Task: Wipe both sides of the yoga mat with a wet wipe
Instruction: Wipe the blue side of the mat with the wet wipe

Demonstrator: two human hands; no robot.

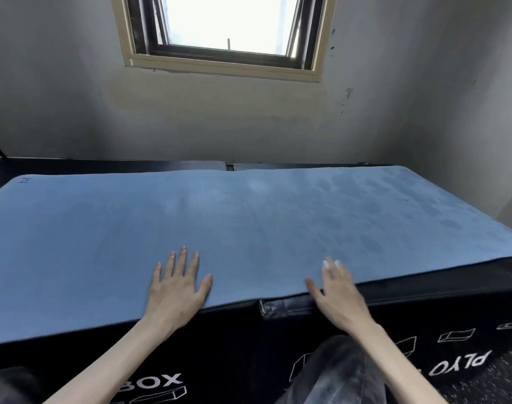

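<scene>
Yoga mat [219, 228] lies flat across the black plyo boxes [423, 304]. My left hand [176, 290] is flat on its near edge, fingers spread, holding nothing. Right hand [336, 293] presses the wet wipe [330, 263] down w/ straight fingers. Damp patches by the right hand: prob. mid first side, flip side still to do.

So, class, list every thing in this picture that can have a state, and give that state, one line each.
yoga mat: unrolled flat on the black boxes, darker damp-looking patches toward the right end
left hand: open, fingers spread, flat on the mat
right hand: blurred, over the mat's near edge; something white at the fingertips
window: bright; open or shut unclear
</scene>
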